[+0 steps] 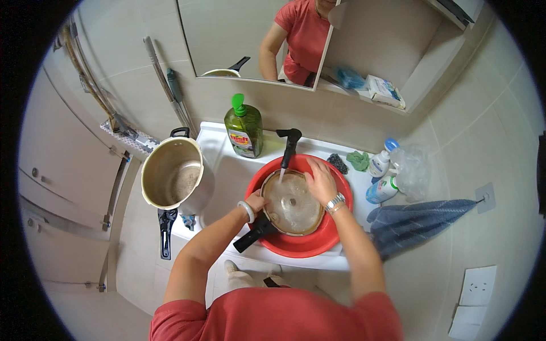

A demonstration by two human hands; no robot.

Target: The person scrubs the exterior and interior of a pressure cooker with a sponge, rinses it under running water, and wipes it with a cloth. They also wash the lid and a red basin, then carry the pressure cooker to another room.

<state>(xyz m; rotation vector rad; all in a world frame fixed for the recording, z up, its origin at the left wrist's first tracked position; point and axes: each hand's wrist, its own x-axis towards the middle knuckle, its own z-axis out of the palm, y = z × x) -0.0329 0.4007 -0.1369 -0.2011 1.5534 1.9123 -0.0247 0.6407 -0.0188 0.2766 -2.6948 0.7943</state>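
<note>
A pressure cooker lid (294,209) with a black handle lies tilted, inner face up, over a red plastic basin (298,249). Water runs onto it from a black faucet (291,145). My left hand (256,201) grips the lid's left rim, its fingers partly hidden. Against the upper right part of the lid rests my right hand (320,181), fingers spread; whether it holds anything beneath the palm cannot be seen. Left of the basin, the pressure cooker pot (172,174), with its long black handle towards me, stands tilted at the sink's left edge.
A green dish soap bottle (244,128) stands behind the white sink (224,170). Right of the faucet lie a dark scouring pad (338,163), a green cloth (358,160) and several bottles (381,190). A blue-grey towel (418,221) hangs at right, below an open mirror cabinet (256,42).
</note>
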